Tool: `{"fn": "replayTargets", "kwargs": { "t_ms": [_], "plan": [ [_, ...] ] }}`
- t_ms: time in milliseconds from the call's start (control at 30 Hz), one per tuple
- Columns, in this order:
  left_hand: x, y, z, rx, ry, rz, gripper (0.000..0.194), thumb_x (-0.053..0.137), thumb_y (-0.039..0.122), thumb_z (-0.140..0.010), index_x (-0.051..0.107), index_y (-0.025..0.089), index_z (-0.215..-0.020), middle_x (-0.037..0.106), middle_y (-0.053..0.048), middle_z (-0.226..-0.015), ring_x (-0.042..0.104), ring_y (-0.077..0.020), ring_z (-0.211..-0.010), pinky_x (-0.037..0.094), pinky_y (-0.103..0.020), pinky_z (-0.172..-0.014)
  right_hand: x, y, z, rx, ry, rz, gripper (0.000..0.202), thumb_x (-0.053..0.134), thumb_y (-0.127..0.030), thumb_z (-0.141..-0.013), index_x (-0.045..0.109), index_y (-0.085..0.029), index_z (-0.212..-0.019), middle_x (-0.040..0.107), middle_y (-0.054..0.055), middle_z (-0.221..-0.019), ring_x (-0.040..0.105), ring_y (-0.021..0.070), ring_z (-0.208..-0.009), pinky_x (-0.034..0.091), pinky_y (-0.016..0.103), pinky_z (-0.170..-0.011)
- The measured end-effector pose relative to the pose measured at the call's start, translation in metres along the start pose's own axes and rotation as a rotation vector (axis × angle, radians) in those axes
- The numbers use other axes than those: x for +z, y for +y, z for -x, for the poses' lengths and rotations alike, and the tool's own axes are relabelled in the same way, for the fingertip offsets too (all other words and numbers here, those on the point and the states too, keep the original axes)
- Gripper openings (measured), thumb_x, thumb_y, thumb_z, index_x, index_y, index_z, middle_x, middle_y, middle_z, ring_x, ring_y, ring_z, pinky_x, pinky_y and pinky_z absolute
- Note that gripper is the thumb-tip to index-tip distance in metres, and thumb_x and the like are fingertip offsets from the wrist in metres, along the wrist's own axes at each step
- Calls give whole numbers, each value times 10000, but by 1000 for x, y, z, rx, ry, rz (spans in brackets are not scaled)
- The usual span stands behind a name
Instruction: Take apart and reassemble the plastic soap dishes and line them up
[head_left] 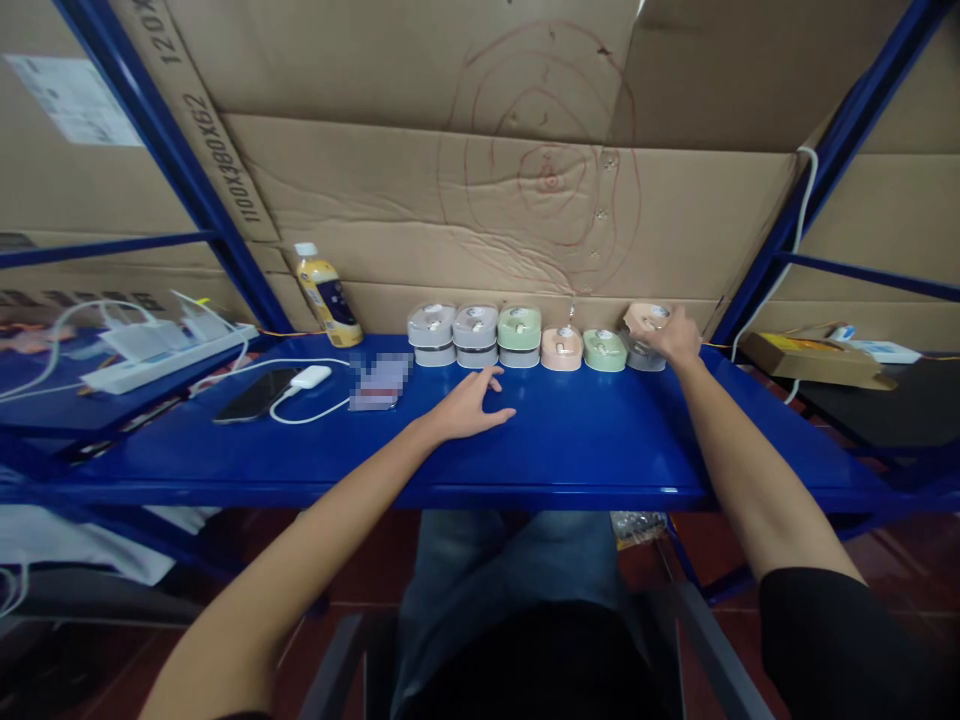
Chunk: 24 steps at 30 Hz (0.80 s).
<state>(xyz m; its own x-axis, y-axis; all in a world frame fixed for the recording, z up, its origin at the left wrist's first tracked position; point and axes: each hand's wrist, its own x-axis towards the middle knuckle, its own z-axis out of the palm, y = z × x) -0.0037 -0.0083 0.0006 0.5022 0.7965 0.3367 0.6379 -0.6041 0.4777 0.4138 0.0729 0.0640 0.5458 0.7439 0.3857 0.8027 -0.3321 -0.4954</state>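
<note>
Small rounded boxes stand in a row along the back of the blue table. Three stacks of two are at the left of the row: a grey-topped one (433, 326), another grey one (476, 327) and a green-topped one (519, 328). Single boxes follow, one pink (562, 348) and one green (604, 350). My right hand (675, 336) is closed on a pink box (639, 318), which sits over a grey box (643, 357) at the right end. Fingers apart and holding nothing, my left hand (474, 404) hovers over the table in front of the stacks.
A yellow bottle (330, 298), a phone (257, 395), a white adapter with cable (310, 378) and a blurred card (380, 382) are on the left. A power strip (169, 358) lies further left. Blue posts flank the table (570, 440); an open carton (816, 360) is at right.
</note>
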Motion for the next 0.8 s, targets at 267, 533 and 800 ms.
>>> {"fn": "replayTargets", "kwargs": {
  "t_ms": [267,533,800],
  "plan": [
    [-1,-3,0,4,-7,-2,745,730,596,-858,499,208,-1450,673,-135,-1272,632,-355,-1229,509,-518,-1071,7,1,11,-88,-36,82,977,840,-716,-722,546,-109,-1428,591,324,-1422,591,484,-1318,434,624,-1096],
    [2,-6,-2,7,9,11,750,735,596,-837,518,195,-1432,674,-145,-1252,641,-366,-1206,513,-538,-1064,15,-45,60,-761,-3,63,751,545,-603,-971,504,-75,-1504,435,288,-1636,395,446,-1523,302,605,-1244],
    [2,-7,-2,6,-7,2,777,736,604,-861,493,192,-1472,673,-148,-1277,643,-362,-1212,519,-540,-1067,30,-78,122,-979,-339,59,677,610,-667,-940,648,-117,-1333,604,271,-1492,505,480,-1452,361,658,-1214]
  ]
}}
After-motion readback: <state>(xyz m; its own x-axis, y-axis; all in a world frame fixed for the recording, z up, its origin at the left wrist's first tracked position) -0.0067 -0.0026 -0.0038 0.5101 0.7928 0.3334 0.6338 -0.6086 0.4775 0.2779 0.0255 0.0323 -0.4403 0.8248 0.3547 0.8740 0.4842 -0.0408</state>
